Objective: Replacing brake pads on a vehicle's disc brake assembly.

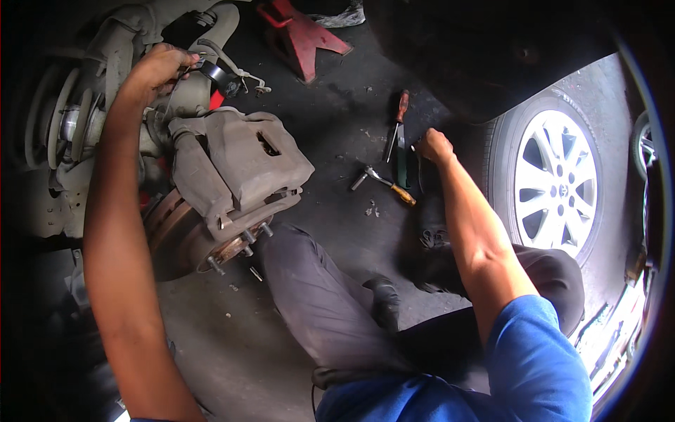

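Observation:
At the upper left, my left hand (163,68) is closed on something I cannot make out, among the suspension parts behind the brake caliper (246,158). A dark, shiny rounded part (213,71) shows right by its fingertips. My right hand (434,147) reaches low over the floor, its fingers curled; what they grip, if anything, is hidden. Close to it lie a screwdriver (403,107) with a red-brown handle, a long green tool (401,163) and a ratchet (391,184) with a yellow handle and a socket.
Below the caliper sits the brake disc (172,239) with bare wheel studs (247,243). A coil spring (67,119) stands at far left. The red jack stand (307,48) is at the back. A wheel with its tyre (552,183) lies at right, past my bent knees.

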A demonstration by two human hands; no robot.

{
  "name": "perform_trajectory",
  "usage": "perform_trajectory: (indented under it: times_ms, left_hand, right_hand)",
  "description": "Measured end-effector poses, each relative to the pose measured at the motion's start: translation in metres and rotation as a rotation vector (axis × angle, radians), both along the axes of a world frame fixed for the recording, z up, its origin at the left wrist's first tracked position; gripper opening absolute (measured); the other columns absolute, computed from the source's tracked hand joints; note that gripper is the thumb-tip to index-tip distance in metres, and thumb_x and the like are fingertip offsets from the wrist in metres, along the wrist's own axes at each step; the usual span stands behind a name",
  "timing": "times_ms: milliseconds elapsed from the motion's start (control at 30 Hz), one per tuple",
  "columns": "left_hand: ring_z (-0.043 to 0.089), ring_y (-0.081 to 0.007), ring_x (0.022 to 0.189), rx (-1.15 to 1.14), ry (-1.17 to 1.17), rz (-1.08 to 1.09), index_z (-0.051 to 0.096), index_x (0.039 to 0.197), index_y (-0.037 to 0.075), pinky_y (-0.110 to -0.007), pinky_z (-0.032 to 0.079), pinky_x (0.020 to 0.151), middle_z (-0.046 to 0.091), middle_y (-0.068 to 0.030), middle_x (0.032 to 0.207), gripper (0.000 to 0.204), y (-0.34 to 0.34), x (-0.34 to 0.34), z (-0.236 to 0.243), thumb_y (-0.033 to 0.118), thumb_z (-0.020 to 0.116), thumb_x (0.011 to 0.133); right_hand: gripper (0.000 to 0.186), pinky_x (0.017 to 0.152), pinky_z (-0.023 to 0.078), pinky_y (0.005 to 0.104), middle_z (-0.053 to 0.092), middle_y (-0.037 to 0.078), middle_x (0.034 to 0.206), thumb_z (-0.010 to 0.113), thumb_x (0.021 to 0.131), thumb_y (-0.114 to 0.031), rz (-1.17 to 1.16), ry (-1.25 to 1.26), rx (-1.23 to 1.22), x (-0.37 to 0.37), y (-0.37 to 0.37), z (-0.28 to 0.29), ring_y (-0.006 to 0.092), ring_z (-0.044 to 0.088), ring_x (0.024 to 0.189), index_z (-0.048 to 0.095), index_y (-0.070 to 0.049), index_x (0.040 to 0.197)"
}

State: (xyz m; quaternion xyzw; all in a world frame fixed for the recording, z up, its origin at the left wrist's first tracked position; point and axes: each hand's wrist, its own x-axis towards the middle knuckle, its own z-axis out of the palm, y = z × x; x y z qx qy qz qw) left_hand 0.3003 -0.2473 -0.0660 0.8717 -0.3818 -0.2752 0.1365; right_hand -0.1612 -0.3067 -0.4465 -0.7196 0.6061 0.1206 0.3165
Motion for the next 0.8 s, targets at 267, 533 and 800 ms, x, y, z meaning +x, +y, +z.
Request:
perform_trajectory:
  times_ms: [267,533,800]
  left_hand:
    - [0.057,-0.0105,0.079,0.155,-0.073,-0.098,0.073,0.098,0.011,-0.032,0.044,0.073,0.065,0.0017,0.085,0.029,-0.003,0.012,0.006,0.036,0.074,0.083]
    - [0.057,-0.0113,0.084,0.090,0.014,-0.034,0.074,0.103,0.008,-0.033,0.045,0.076,0.070,0.0004,0.092,0.021,-0.004,-0.004,0.011,0.024,0.070,0.091]
    - [0.058,-0.0131,0.090,0.140,0.078,-0.013,0.072,0.109,0.008,-0.038,0.046,0.083,0.071,-0.0012,0.100,0.021,0.000,-0.004,0.014,0.020,0.066,0.093]
  right_hand:
    - [0.062,0.095,0.053,0.0510,0.059,0.028,0.123,0.069,0.086,-0.037,0.032,0.063,-0.182,-0.023,0.047,-0.026,0.0467,0.060,0.115,0.050,0.001,0.130]
    - [0.044,0.092,0.053,0.0507,0.062,0.026,0.116,0.066,0.079,-0.020,-0.094,0.026,-0.155,-0.018,0.059,-0.053,0.0438,0.063,0.108,0.053,-0.001,0.117]
    - [0.048,0.094,0.052,0.0492,0.062,0.028,0.121,0.064,0.089,-0.032,-0.192,-0.234,-0.331,0.005,0.058,-0.031,0.0424,0.061,0.114,0.053,0.005,0.119]
